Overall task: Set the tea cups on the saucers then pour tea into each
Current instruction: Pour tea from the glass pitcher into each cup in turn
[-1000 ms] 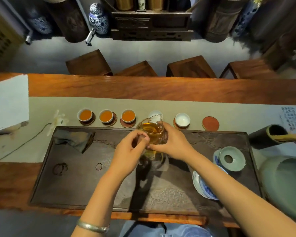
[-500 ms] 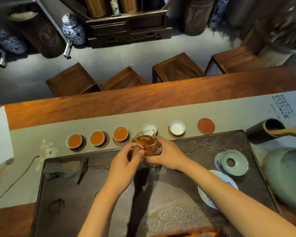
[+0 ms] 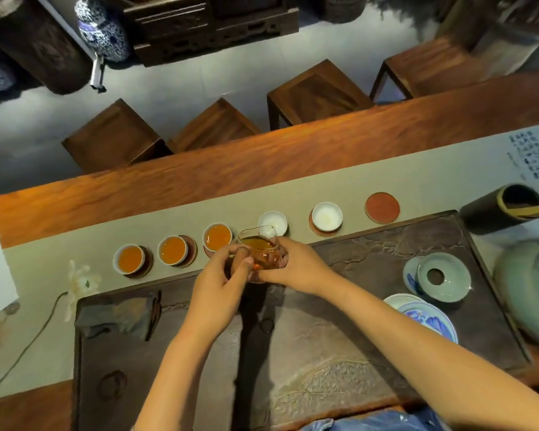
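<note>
Both hands hold a glass pitcher (image 3: 259, 250) of amber tea above the tray's far edge: my right hand (image 3: 296, 267) grips its right side, my left hand (image 3: 221, 281) its left side. Its spout points at an empty white cup (image 3: 273, 222) just behind it. Left of that stand three cups full of tea (image 3: 217, 237), (image 3: 172, 250), (image 3: 129, 258), each on a dark saucer. To the right, another empty white cup (image 3: 326, 216) rests on a saucer. A bare red saucer (image 3: 382, 207) lies at the row's right end.
A dark stone tea tray (image 3: 371, 353) carries a grey cloth (image 3: 119, 312), a celadon lid (image 3: 443, 277) and blue-and-white dishes (image 3: 430, 318). A dark tube (image 3: 498, 213) and a green vessel (image 3: 529, 284) sit at right. Wooden stools (image 3: 318, 91) stand beyond the table.
The pitcher, held in both hands, has moved forward and up toward the fourth cup. The camera has swung, so the table now slants in view.
</note>
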A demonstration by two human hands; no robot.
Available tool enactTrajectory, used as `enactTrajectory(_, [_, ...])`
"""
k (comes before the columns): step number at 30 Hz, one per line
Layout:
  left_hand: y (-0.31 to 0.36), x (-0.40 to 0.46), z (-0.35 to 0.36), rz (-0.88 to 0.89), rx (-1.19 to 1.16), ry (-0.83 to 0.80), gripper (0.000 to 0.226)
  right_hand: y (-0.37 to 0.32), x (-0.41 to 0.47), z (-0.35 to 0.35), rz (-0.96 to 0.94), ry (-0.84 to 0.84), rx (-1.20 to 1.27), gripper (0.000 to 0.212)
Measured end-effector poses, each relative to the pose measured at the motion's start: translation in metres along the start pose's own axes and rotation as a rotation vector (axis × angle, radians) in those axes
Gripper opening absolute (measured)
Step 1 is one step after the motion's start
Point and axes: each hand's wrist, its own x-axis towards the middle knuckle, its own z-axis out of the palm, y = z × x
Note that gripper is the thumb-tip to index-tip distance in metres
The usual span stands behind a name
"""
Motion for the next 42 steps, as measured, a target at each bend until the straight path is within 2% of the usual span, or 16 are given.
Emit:
enactTrajectory(5, [-0.0015, 0.0050, -0.0019, -0.001, 0.024, 0.000, 0.017, -0.0033, 0.0020, 0.0009, -0.022, 0.010, -0.040, 0.052])
enactTrajectory(12, [-0.0022, 0.0087, -0.0024, -0.006, -0.003, 0.008, 0.015, 0.0038, 0.0071, 0.0031, 0.017, 0.011, 0.010, 0.061])
enactTrajectory(17, [-0.0030, 0.0084, -0.0013, -0.032, -0.046, 0.041, 0.011, -0.0009, 0.0057, 0.0020, 0.012, 0.030, -0.023, 0.049])
enactTrajectory(25, [-0.0041, 0.0086, -0.0012, -0.025, -0.056, 0.050, 0.007, -0.0008, 0.0050, 0.0033, 0.017, 0.022, 0.002, 0.064])
enactTrajectory(33, [-0.0028, 0.0088, -0.0026, -0.023, -0.050, 0.051, 0.008, -0.0004, 0.0058, 0.0024, 0.028, 0.009, -0.006, 0.070])
enactTrajectory(42, [-0.0015, 0.0097, -0.0035, -0.038, -0.055, 0.047, 0.008, -0.0028, 0.0041, 0.0026, 0.035, 0.014, -0.018, 0.065])
